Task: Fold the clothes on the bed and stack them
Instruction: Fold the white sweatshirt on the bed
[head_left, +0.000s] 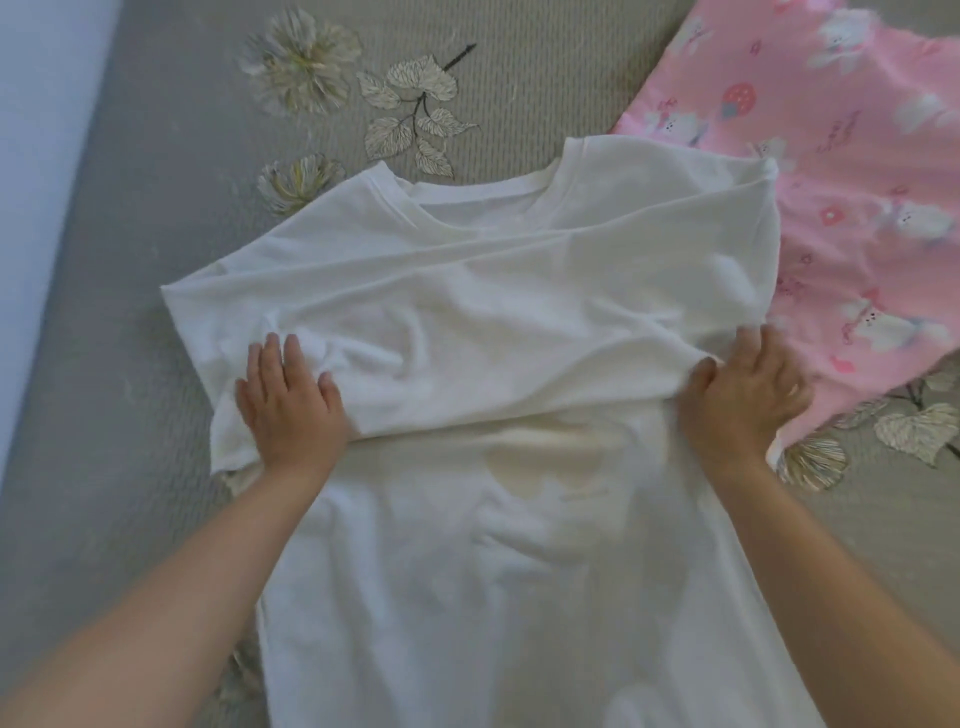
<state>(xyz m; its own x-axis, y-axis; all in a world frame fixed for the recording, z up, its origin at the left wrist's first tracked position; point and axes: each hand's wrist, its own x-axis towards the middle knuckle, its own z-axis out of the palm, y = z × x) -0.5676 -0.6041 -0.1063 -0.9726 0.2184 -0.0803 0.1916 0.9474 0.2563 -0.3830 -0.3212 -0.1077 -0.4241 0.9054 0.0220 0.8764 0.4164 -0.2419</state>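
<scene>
A white T-shirt (519, 322) lies spread on the bed, collar away from me, with one sleeve folded across the chest. My left hand (291, 400) rests flat on the left end of that folded band, fingers straight and slightly spread. My right hand (743, 395) lies on the shirt's right edge with its fingers extended, its thumb on the folded fabric. The shirt's lower body (493, 597) runs toward me between my forearms. A faint yellowish print shows through the chest.
A pink patterned garment (841, 171) lies at the upper right, partly under the white shirt's right shoulder. The bed cover (156, 208) is grey with embroidered flowers and leaves. The bed's left edge runs along the pale wall (36, 156).
</scene>
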